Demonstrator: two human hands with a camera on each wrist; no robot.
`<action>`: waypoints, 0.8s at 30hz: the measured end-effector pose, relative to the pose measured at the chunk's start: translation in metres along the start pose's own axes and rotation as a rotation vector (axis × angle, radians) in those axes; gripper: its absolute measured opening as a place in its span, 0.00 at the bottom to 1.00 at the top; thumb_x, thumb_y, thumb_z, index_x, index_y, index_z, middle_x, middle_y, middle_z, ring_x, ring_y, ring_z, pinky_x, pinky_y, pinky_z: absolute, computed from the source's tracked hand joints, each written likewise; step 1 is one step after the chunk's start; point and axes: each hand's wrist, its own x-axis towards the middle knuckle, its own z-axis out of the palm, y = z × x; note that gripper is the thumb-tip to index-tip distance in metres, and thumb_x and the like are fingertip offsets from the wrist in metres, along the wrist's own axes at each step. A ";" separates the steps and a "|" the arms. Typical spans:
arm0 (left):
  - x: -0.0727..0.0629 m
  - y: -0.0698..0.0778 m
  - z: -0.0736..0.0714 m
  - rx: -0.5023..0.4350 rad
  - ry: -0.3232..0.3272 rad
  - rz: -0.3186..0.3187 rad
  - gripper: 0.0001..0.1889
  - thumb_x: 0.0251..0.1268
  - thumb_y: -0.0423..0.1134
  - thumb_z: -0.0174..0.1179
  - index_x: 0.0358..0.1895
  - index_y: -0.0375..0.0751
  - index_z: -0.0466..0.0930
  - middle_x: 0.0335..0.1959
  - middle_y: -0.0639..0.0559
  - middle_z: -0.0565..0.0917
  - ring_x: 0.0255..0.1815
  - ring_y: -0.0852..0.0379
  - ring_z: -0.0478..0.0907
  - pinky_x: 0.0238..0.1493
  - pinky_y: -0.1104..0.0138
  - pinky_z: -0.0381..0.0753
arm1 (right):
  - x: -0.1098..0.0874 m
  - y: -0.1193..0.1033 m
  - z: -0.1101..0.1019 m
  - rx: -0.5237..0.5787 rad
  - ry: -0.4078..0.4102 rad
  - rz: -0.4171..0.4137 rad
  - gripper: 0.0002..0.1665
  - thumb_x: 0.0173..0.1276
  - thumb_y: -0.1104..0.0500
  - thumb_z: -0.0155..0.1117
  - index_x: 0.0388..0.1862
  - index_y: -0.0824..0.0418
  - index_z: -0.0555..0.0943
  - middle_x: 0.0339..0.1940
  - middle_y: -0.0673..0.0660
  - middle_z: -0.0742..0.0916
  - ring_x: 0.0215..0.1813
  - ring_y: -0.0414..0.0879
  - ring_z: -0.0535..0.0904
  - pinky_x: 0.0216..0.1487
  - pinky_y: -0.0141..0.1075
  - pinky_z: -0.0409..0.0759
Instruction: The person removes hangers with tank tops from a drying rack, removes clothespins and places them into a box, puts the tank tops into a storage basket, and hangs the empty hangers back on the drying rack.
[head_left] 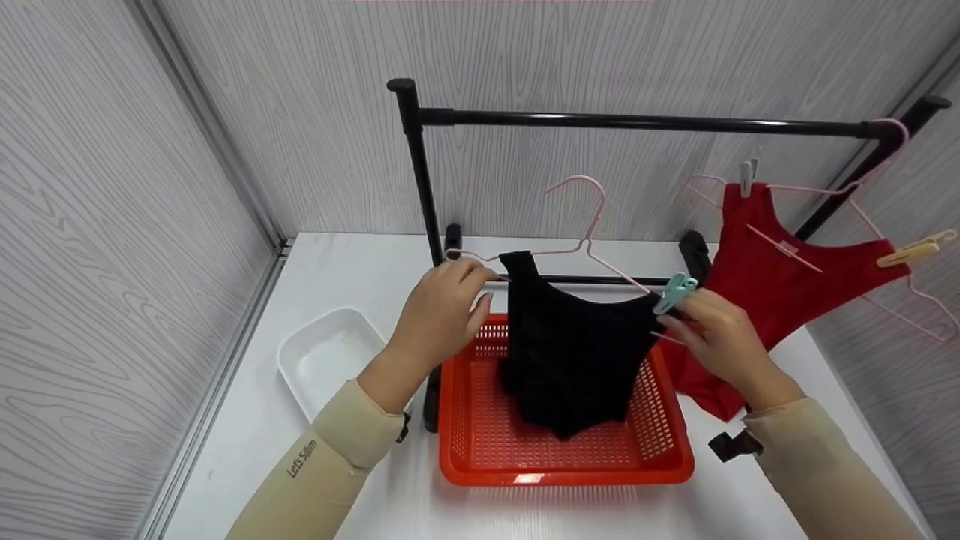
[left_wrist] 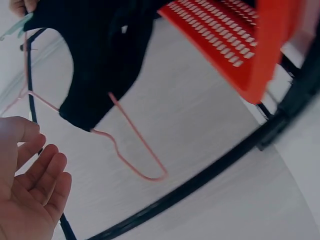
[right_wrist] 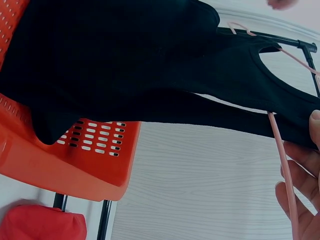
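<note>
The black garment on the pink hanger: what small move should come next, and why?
I'd probably clip the strap near the left hand: it has no clip, while a mint clip sits across the black garment, by the right hand. The red garment has a grey clip and a yellow clip, one per strap.

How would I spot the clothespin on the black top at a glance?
Find the black rack, then the black top on a pink hanger in front of it. At the top's shoulder, beside the person's right hand, sits the clothespin. It is pale teal, while the red garment carries a grey peg and a yellow peg.
</note>
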 end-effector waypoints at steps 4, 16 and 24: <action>0.018 0.016 -0.002 -0.045 0.043 0.015 0.10 0.70 0.37 0.60 0.50 0.38 0.82 0.47 0.48 0.82 0.48 0.49 0.80 0.55 0.59 0.78 | -0.002 0.001 0.001 0.002 -0.020 0.039 0.16 0.55 0.74 0.75 0.41 0.62 0.86 0.37 0.54 0.86 0.38 0.43 0.77 0.50 0.17 0.71; 0.059 0.059 0.002 -0.168 0.096 0.046 0.11 0.70 0.38 0.60 0.52 0.41 0.82 0.48 0.49 0.82 0.50 0.51 0.79 0.56 0.60 0.77 | -0.002 -0.002 0.004 0.026 -0.014 0.067 0.18 0.55 0.75 0.75 0.43 0.61 0.86 0.39 0.54 0.87 0.41 0.45 0.79 0.55 0.18 0.71; 0.076 0.084 0.015 -0.202 0.058 0.058 0.12 0.72 0.41 0.59 0.53 0.43 0.81 0.50 0.50 0.82 0.51 0.54 0.79 0.58 0.64 0.76 | -0.003 -0.002 0.007 0.029 -0.031 0.100 0.16 0.56 0.74 0.74 0.42 0.60 0.86 0.38 0.54 0.87 0.40 0.45 0.79 0.53 0.17 0.71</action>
